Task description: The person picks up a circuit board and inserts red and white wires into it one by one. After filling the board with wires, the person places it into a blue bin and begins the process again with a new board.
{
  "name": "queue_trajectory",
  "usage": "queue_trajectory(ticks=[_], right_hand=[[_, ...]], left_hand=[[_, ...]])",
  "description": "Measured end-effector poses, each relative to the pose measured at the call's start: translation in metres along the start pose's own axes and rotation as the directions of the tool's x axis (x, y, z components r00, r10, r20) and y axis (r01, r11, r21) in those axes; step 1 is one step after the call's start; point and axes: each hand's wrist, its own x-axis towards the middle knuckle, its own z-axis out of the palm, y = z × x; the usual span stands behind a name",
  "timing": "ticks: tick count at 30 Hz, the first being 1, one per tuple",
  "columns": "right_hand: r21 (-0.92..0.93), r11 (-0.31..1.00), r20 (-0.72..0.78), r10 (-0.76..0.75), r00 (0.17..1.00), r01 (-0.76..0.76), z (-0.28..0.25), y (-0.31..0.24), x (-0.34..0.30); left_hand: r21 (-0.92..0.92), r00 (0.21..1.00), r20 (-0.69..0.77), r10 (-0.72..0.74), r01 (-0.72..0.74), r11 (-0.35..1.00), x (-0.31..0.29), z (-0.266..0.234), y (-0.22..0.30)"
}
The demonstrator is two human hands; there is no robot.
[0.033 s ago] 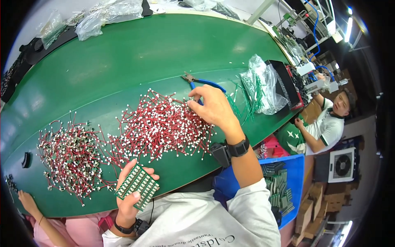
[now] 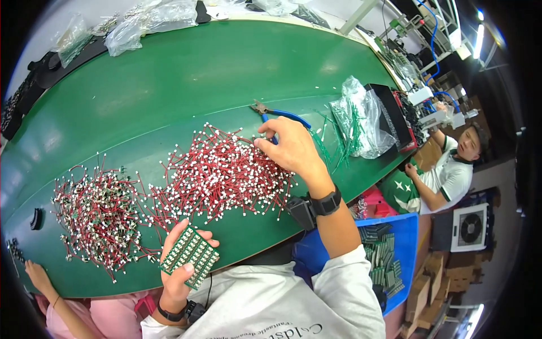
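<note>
Left hand point(image 2: 179, 270) grips a small green circuit panel point(image 2: 190, 257), thumb across the lower edge, fingers wrapped behind the top; panel held flat just off the near edge of the green table point(image 2: 186, 85). Right hand point(image 2: 289, 148) is pinched narrow, fingertips down in the right end of the big pile of red wire leads point(image 2: 217, 172); looks like it is picking one lead, but whether one is actually caught between the fingertips, cannot tell. Black watch point(image 2: 327, 203) on the right wrist.

Outward: one pair of blue-handled cutters point(image 2: 279, 114) lies on the table just beyond the right hand, not held. Right of that, a loose scatter of green wires point(image 2: 327, 144) and one clear bag of green wires point(image 2: 361, 121). A second red lead pile with small parts mixed in point(image 2: 96, 212) sits well to the left, apart from the main one.

Progress, as a judgement: early to middle. One panel in hand, no wires visibly hanging from it, and no stack of finished panels on the table; both red piles are still large, far too many leads to count. Blue bin point(image 2: 409, 248) at lower right holds many more green boards, uncountable.

Counts: 1 panel held, 1 cutter, 2 red piles, 1 bag of green wires nearby, several clear bags at the far table edge. Other people: 1 seated at right point(image 2: 451, 169), another's hand point(image 2: 36, 274) at lower left.
</note>
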Motion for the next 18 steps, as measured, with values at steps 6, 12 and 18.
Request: queue_trajectory(ticks=[6, 12, 18], right_hand=[[-0.13, 0.991, -0.049, -0.036, 0.998, 0.03, 0.024, -0.005, 0.004], [0.106, 0.993, -0.137, -0.037, 0.99, 0.052, 0.026, -0.001, 0.003], [0.692, 0.721, -0.15, 0.11, 0.983, 0.025, 0.022, -0.022, 0.01]], left_hand=[[-0.02, 0.997, 0.063, 0.038, -0.037, 0.999, -0.007, -0.003, -0.003], [0.065, 0.987, 0.161, -0.022, 0.012, 0.998, -0.002, -0.005, -0.001], [-0.088, 0.992, 0.12, 0.03, -0.02, 0.996, 0.0, -0.009, 0.003]])
